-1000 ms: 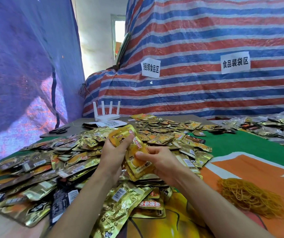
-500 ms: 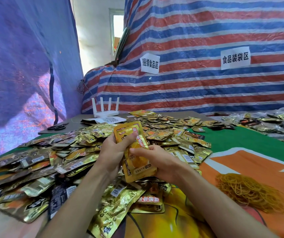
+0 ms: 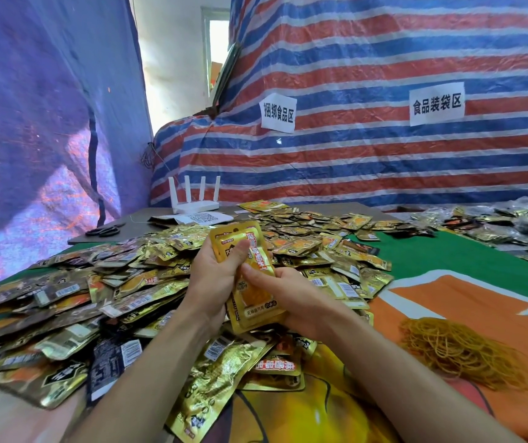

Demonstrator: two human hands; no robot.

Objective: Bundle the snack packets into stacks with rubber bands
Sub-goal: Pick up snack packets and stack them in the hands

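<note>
A small stack of gold snack packets [image 3: 257,297] stands nearly upright just below the middle of the view, held above the bench [image 3: 448,255]. The left hand [image 3: 213,274] grips its upper half from the 9 o'clock side, thumb curled across the printed front and fingers wrapped behind. The right hand [image 3: 293,297] holds the lower half from the 4 o'clock side, with the thumb pressed on the front face and the fingers curled under and behind. No band can be made out round the stack.

Taking that stack as the centre of the dial, loose packets [image 3: 122,282] lie heaped from 7 o'clock round through 12 to 2 o'clock, gold ones mixed with darker ones, and some lie beneath the wrists at 6 o'clock. A tangled heap of yellow rubber bands [image 3: 454,350] sits on the orange part of the bench cover at 4 o'clock, apart from the packets. At 2 o'clock, far off at the bench's edge, clear-bagged packets [image 3: 511,225] are piled.

At 11 o'clock a white router [image 3: 195,204] with four aerials stands behind a printed sheet [image 3: 203,218], and black scissors [image 3: 104,231] lie at 10 o'clock. Behind, a striped tarp [image 3: 368,174] carries two paper signs [image 3: 278,112] at 12 and 1 o'clock.
</note>
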